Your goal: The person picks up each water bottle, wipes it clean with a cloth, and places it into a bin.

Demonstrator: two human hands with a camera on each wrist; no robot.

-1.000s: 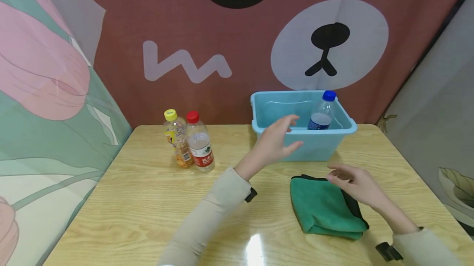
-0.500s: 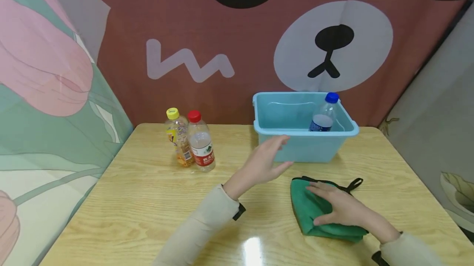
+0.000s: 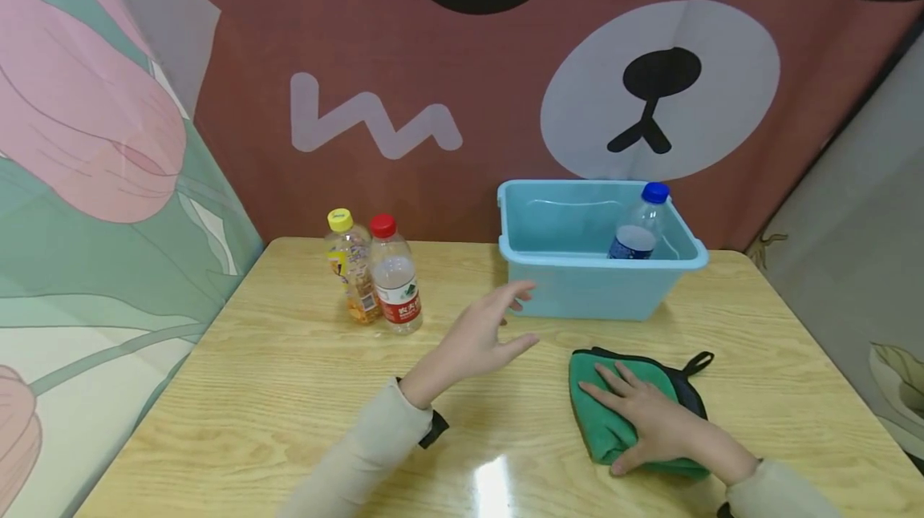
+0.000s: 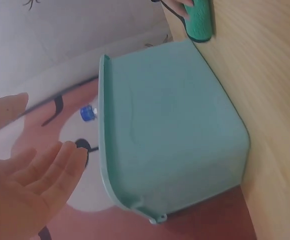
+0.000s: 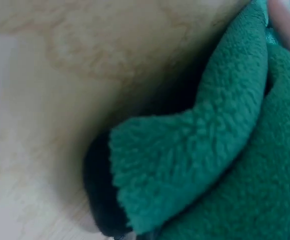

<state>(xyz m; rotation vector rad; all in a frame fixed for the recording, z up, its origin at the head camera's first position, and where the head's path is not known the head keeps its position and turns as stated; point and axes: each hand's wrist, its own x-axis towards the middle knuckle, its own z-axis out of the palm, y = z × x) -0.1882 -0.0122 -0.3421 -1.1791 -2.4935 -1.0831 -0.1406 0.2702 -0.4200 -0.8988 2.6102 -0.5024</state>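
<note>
My right hand [image 3: 653,422] rests on a folded green towel [image 3: 592,390] with black edging and a small black hanging loop, its fingers spread over the top. In the right wrist view the towel's fluffy folds [image 5: 175,155] fill much of the frame. My left hand [image 3: 476,337] hovers over the table in front of a light blue plastic bin [image 3: 592,289], holding nothing, thumb and fingers apart. Inside the bin a clear bottle with a blue cap [image 3: 642,221] stands tilted, its lower part hidden by the front wall. The left wrist view shows the bin's outside wall [image 4: 170,130] beyond my hand.
Two bottles stand side by side at the back left of the wooden table [image 3: 289,422]: one with a yellow cap [image 3: 350,269] and one with a red cap [image 3: 395,285]. A brown printed curtain [image 3: 498,85] hangs right behind the table.
The right hand has come down onto the towel and spread its fingers on it. My left hand has drawn back from over the bin's front rim, down and to the left.
</note>
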